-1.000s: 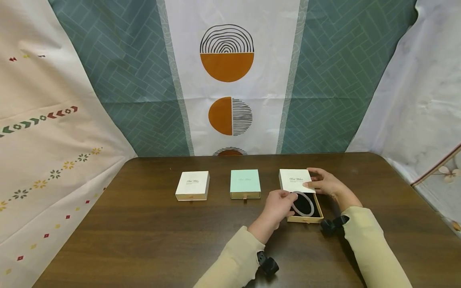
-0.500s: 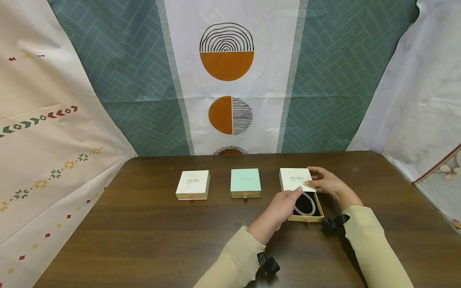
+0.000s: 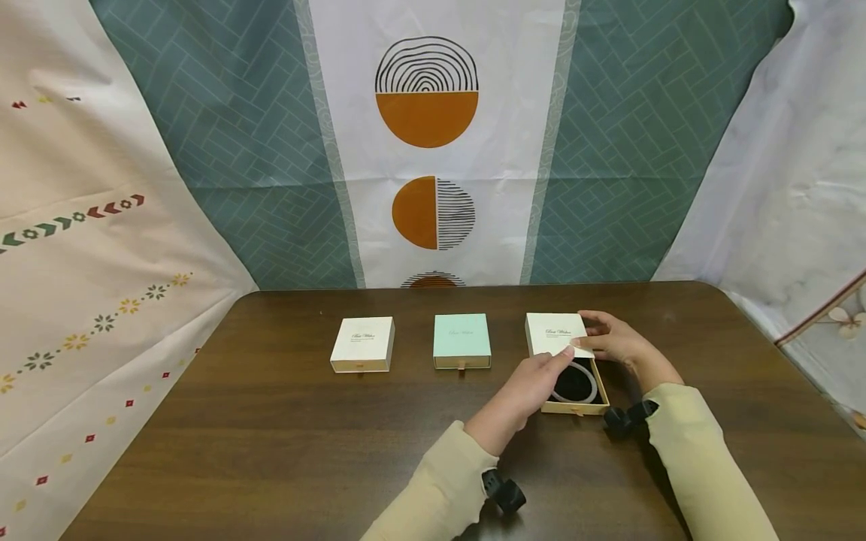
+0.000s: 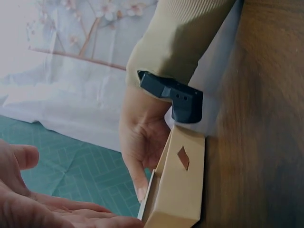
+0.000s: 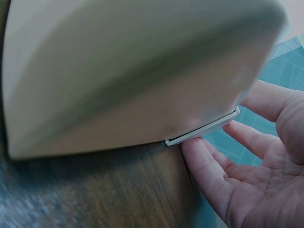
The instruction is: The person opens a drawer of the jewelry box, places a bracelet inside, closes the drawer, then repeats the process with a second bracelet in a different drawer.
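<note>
A white gift box [image 3: 553,334] with a slide-out drawer [image 3: 575,409] stands at the right of the table, drawer partly pulled toward me. In the drawer, a pale bangle [image 3: 594,385] lies on black padding, its left part hidden by my left hand [image 3: 533,382]. That hand is at the box's left side, thumb reaching toward the sleeve's front edge; the left wrist view shows its fingers [image 4: 90,211] stretched out and holding nothing. My right hand [image 3: 621,344] grips the sleeve's right side, thumb on top; in the right wrist view its fingers [image 5: 206,166] meet the box edge.
A mint-green box [image 3: 461,335] stands mid-table and another white box [image 3: 363,343] left of it, both closed. The brown table [image 3: 271,451] ends at a patterned cloth backdrop [image 3: 284,248]. Black wrist cameras [image 3: 504,492] sit on both sleeves.
My left hand has let go of the bangle, which was pinched at its left side and now lies in the drawer. The hand shifted slightly up and right; the right hand kept its grip.
</note>
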Action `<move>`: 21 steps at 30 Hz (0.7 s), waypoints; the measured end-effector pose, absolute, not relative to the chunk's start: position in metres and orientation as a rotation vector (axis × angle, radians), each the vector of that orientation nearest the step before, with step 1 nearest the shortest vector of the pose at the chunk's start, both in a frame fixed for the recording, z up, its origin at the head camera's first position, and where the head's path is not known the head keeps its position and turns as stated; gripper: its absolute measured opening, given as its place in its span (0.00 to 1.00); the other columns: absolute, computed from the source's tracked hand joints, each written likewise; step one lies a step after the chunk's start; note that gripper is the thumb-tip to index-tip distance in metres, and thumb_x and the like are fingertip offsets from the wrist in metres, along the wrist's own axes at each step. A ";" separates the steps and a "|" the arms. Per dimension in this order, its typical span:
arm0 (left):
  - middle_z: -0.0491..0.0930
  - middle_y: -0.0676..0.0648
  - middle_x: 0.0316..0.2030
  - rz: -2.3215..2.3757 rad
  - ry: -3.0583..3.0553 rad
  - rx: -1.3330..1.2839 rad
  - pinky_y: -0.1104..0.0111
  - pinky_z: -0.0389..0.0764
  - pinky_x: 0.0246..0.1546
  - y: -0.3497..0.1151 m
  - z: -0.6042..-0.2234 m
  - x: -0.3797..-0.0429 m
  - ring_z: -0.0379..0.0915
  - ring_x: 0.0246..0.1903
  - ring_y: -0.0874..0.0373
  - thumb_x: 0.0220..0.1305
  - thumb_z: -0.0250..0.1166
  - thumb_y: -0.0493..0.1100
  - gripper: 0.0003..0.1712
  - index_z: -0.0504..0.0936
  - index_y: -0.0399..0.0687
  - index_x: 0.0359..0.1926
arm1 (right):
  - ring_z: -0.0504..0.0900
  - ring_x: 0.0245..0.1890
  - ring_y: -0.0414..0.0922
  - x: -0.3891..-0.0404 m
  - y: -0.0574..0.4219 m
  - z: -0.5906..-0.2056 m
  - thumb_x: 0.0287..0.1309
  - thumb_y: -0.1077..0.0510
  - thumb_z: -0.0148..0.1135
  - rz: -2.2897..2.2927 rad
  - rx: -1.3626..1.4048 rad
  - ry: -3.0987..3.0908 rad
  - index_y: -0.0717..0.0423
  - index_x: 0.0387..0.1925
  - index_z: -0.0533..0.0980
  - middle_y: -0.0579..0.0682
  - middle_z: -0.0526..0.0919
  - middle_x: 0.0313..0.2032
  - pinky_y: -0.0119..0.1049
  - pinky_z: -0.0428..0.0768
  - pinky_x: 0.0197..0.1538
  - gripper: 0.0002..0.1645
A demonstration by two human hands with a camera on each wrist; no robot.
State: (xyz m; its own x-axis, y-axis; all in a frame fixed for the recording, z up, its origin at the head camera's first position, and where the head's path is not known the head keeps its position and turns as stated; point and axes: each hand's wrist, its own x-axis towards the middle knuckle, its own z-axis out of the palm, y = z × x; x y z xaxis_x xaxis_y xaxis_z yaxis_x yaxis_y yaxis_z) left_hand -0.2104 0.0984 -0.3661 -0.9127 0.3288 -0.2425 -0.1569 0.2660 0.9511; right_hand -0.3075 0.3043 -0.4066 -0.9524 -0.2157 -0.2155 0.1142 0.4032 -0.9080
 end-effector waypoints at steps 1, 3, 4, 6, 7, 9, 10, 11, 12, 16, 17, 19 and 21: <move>0.71 0.43 0.61 1.704 2.151 0.147 0.47 0.68 0.60 0.098 -0.366 -0.211 0.66 0.62 0.46 0.70 0.47 0.63 0.35 0.71 0.40 0.63 | 0.78 0.35 0.36 -0.308 0.304 -0.406 0.59 0.60 0.64 -1.564 -0.093 2.365 0.68 0.71 0.46 0.74 0.62 0.58 0.30 0.81 0.41 0.49; 0.71 0.43 0.61 1.736 2.154 0.129 0.47 0.67 0.61 0.097 -0.367 -0.212 0.65 0.62 0.46 0.70 0.48 0.62 0.34 0.71 0.40 0.63 | 0.78 0.35 0.36 -0.308 0.304 -0.406 0.59 0.60 0.63 -1.566 -0.093 2.360 0.68 0.71 0.45 0.73 0.62 0.58 0.30 0.81 0.41 0.49; 0.71 0.43 0.60 1.749 2.156 0.119 0.48 0.68 0.60 0.096 -0.367 -0.213 0.66 0.62 0.46 0.70 0.49 0.61 0.34 0.71 0.40 0.62 | 0.78 0.35 0.36 -0.308 0.304 -0.406 0.59 0.60 0.63 -1.566 -0.089 2.360 0.67 0.71 0.46 0.73 0.62 0.58 0.30 0.81 0.41 0.49; 0.72 0.42 0.60 1.774 2.160 0.119 0.49 0.69 0.60 0.096 -0.367 -0.214 0.67 0.61 0.46 0.69 0.52 0.59 0.32 0.70 0.40 0.62 | 0.78 0.35 0.36 -0.308 0.304 -0.406 0.59 0.60 0.63 -1.567 -0.087 2.356 0.67 0.71 0.45 0.73 0.62 0.59 0.30 0.81 0.42 0.49; 0.72 0.41 0.60 1.788 2.160 0.129 0.50 0.70 0.59 0.095 -0.367 -0.215 0.67 0.60 0.46 0.69 0.54 0.57 0.32 0.70 0.39 0.62 | 0.78 0.35 0.36 -0.308 0.304 -0.406 0.59 0.59 0.63 -1.567 -0.089 2.357 0.68 0.71 0.45 0.74 0.62 0.59 0.30 0.81 0.42 0.49; 0.72 0.40 0.59 1.812 2.156 0.154 0.51 0.72 0.58 0.094 -0.367 -0.216 0.69 0.59 0.47 0.68 0.57 0.54 0.30 0.69 0.38 0.62 | 0.78 0.34 0.36 -0.308 0.304 -0.405 0.59 0.60 0.63 -1.572 -0.090 2.351 0.68 0.71 0.45 0.73 0.62 0.58 0.30 0.81 0.41 0.49; 0.73 0.40 0.57 1.826 2.152 0.171 0.52 0.73 0.57 0.094 -0.366 -0.216 0.71 0.57 0.47 0.67 0.58 0.52 0.29 0.69 0.38 0.62 | 0.78 0.34 0.36 -0.308 0.304 -0.405 0.59 0.60 0.64 -1.575 -0.085 2.347 0.67 0.71 0.45 0.73 0.62 0.58 0.29 0.81 0.41 0.49; 0.74 0.40 0.56 1.840 2.149 0.188 0.53 0.74 0.56 0.094 -0.366 -0.216 0.72 0.56 0.47 0.67 0.58 0.51 0.28 0.69 0.37 0.61 | 0.78 0.34 0.35 -0.308 0.304 -0.405 0.59 0.60 0.63 -1.576 -0.088 2.347 0.68 0.71 0.45 0.73 0.62 0.58 0.29 0.81 0.41 0.49; 0.76 0.40 0.54 1.856 2.144 0.196 0.54 0.75 0.54 0.094 -0.366 -0.216 0.73 0.54 0.48 0.67 0.59 0.50 0.27 0.70 0.37 0.60 | 0.78 0.34 0.35 -0.308 0.304 -0.405 0.59 0.60 0.63 -1.577 -0.087 2.348 0.68 0.71 0.45 0.73 0.62 0.58 0.30 0.81 0.41 0.49; 0.81 0.41 0.46 1.925 2.102 0.196 0.61 0.80 0.46 0.094 -0.365 -0.217 0.80 0.45 0.48 0.67 0.59 0.46 0.22 0.72 0.36 0.56 | 0.79 0.34 0.36 -0.307 0.304 -0.405 0.59 0.60 0.63 -1.568 -0.090 2.361 0.68 0.71 0.45 0.74 0.62 0.58 0.31 0.81 0.42 0.49; 0.82 0.41 0.45 1.942 2.083 0.188 0.63 0.81 0.44 0.094 -0.365 -0.216 0.80 0.43 0.47 0.67 0.60 0.45 0.21 0.72 0.36 0.55 | 0.79 0.35 0.36 -0.307 0.304 -0.405 0.59 0.59 0.63 -1.563 -0.092 2.366 0.68 0.71 0.45 0.74 0.62 0.58 0.31 0.81 0.42 0.49; 0.82 0.40 0.42 1.968 2.042 0.170 0.65 0.83 0.40 0.094 -0.365 -0.216 0.81 0.40 0.45 0.67 0.60 0.44 0.17 0.73 0.37 0.51 | 0.78 0.35 0.36 -0.307 0.304 -0.405 0.59 0.59 0.64 -1.558 -0.085 2.370 0.68 0.71 0.46 0.74 0.62 0.59 0.31 0.81 0.43 0.49; 0.83 0.40 0.40 1.986 2.007 0.151 0.66 0.83 0.37 0.094 -0.366 -0.215 0.82 0.38 0.45 0.66 0.60 0.43 0.13 0.73 0.39 0.47 | 0.78 0.35 0.36 -0.307 0.304 -0.405 0.59 0.58 0.64 -1.554 -0.078 2.372 0.67 0.71 0.46 0.74 0.62 0.59 0.32 0.81 0.43 0.49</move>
